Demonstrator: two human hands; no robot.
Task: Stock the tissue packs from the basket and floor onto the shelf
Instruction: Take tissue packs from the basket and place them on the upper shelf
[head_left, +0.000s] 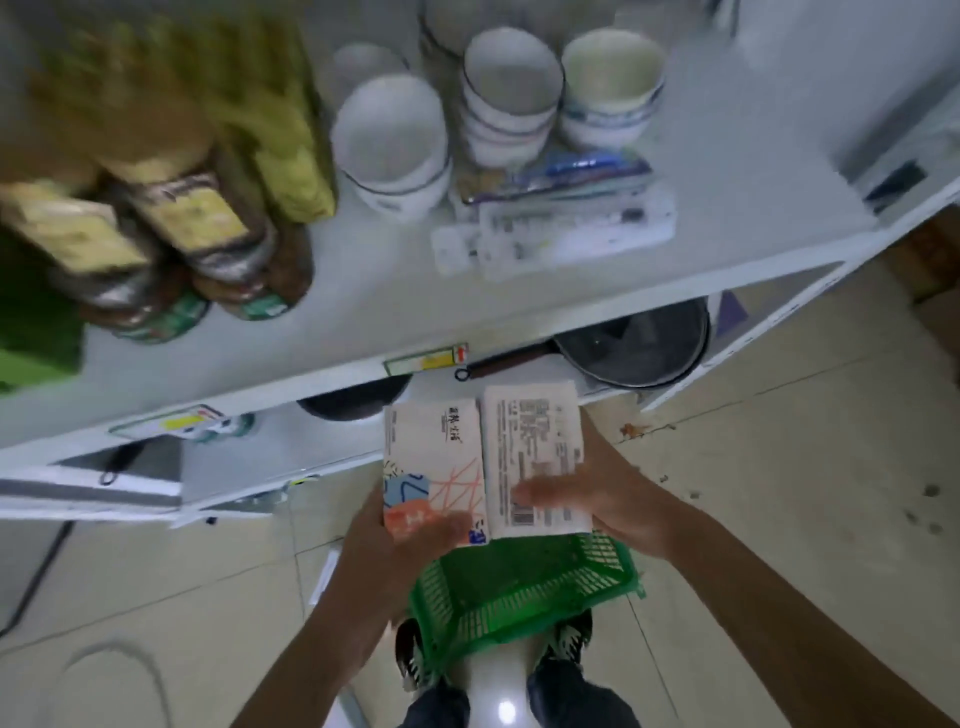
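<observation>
Two tissue packs are held side by side above the green basket (524, 582), just below the white shelf's front edge (332, 379). My left hand (410, 535) grips the left tissue pack (434, 457), white with a blue, orange and pink pattern. My right hand (592, 499) grips the right tissue pack (532, 452), white with printed text and a barcode facing up. The basket looks empty and rests on a white stool above my feet.
On the shelf stand stacked white bowls (395, 140), dark sauce jars (218, 244), yellow-green packets (280, 114) and plastic-wrapped utensils (556, 223). Dark pans (634, 348) sit on the lower shelf. Beige tiled floor (779, 467) surrounds the unit.
</observation>
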